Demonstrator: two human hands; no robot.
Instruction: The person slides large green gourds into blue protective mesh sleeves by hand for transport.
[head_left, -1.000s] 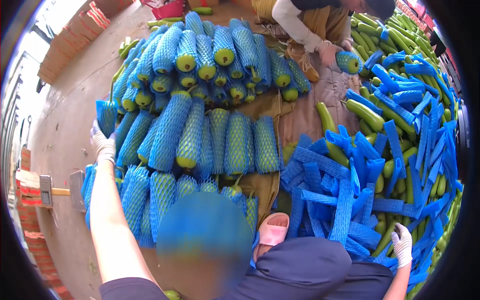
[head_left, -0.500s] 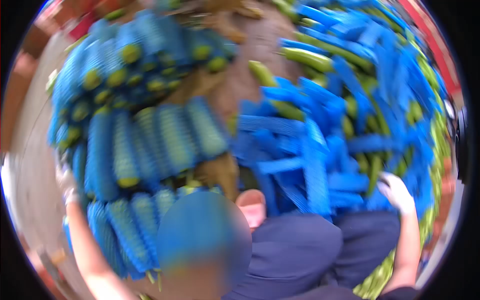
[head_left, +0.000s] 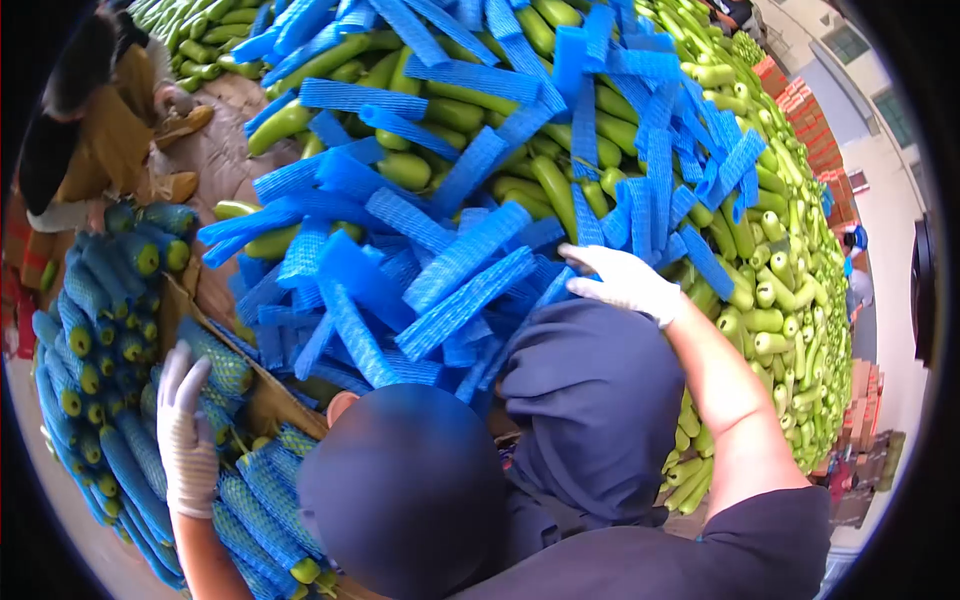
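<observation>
Here our right hand lay splayed and empty on the blue foam sleeves; our left hand, fingers wide, pressed the netted gourds, seemingly steadying them.

Left hand and right hand, open, gloved

Loose sleeves lie heaped at centre, over gourds that spread to the right edge. At lower left netted gourds lie stacked; another person crouches behind them at upper left.
</observation>
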